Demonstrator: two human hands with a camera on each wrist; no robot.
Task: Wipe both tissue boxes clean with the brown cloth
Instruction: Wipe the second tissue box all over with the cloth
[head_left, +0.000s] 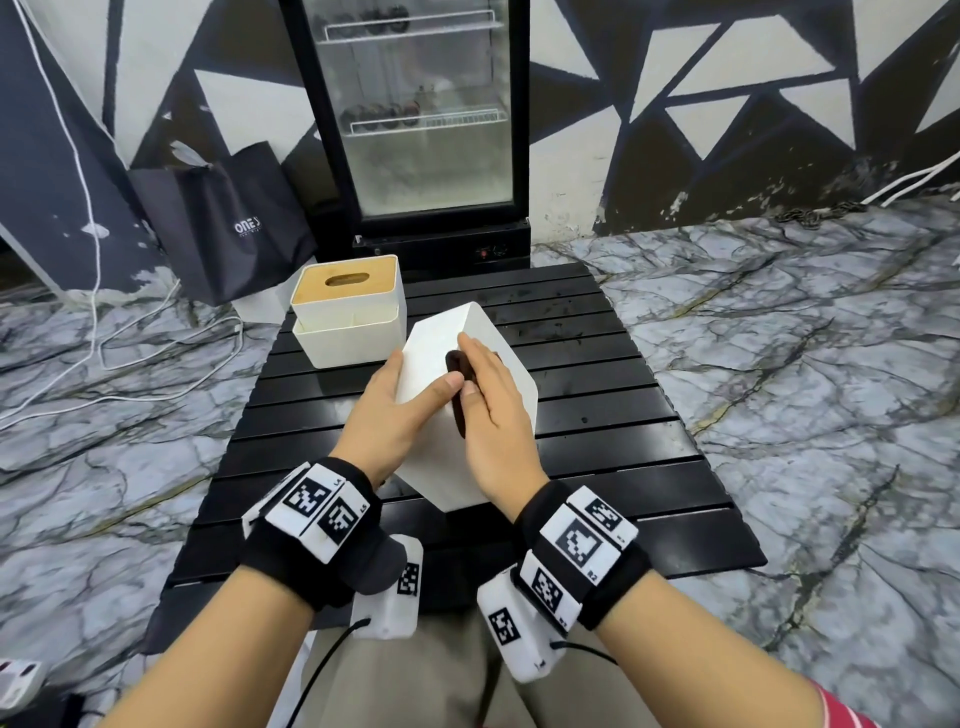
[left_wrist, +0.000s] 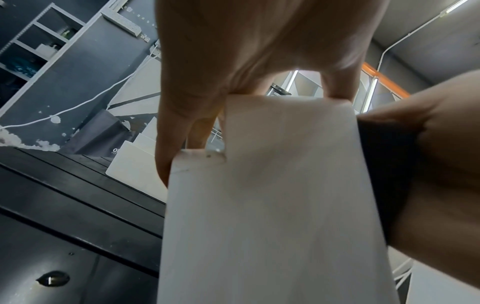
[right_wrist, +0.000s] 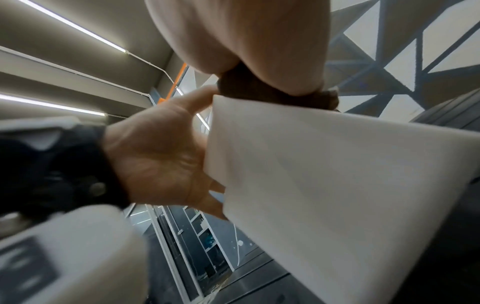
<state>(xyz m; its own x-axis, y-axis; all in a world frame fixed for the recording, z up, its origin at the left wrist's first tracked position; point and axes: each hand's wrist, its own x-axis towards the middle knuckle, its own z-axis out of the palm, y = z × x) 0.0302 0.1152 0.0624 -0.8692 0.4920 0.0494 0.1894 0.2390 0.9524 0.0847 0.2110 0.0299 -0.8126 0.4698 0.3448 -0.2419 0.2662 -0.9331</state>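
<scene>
Setting: black slatted table (head_left: 597, 395) is standing on a grey marble-patterned floor (head_left: 805, 338), with a glass-door fridge (head_left: 421, 119) at its far edge and a dark paper bag (head_left: 223, 218) at far left.
Tissue boxes: two are showing.
Held box (head_left: 498, 358): plain white, smooth, hard-edged, rectangular; it is tilting above the table's middle, no slot visible.
Second box (head_left: 353, 312): white with a wooden slotted lid, sitting at the far left corner of the table, just beside the held one.
Cloth: one brown cloth (head_left: 457, 384), bunched and soft, is lying against the held box's upper face.
Left hand (head_left: 395, 410): is gripping the held box, thumb on top, fingers wrapping its left side.
Right hand (head_left: 493, 410): is pressing flat, fingers straight, on the cloth.
Room: bare slats are lying open to the right and near side.
</scene>
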